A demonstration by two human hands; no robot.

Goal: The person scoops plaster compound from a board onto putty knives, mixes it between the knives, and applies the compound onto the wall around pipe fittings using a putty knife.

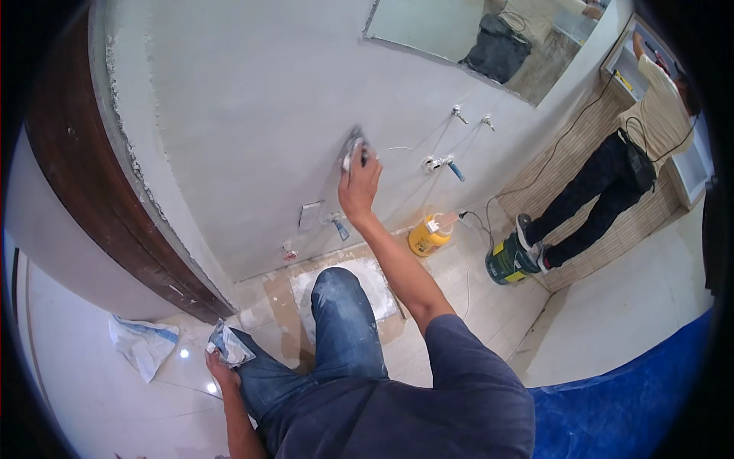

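Up against the grey-white plastered wall (252, 122), my right hand (361, 183) is closed round a putty knife (355, 142). Its blade lies on the wall, slightly smeared by motion. Low at the left, beside my thigh, my left hand (220, 369) grips a crumpled white plastic bag (232, 346); what is inside it cannot be made out. Below my right hand, a blue-capped pipe outlet (339, 226) and a square wall box (310, 215) sit in the wall. A faucet fitting with a blue handle (455, 170) is to the right.
A yellow tub (428, 239) stands by the wall. Another person (612, 183) stands on a green bucket (508, 262) at right, near a cable. Cardboard (277, 298) covers floor at my knees. A white sack (144, 346) lies left, below the brown door frame (99, 176). A mirror (428, 37) hangs above.
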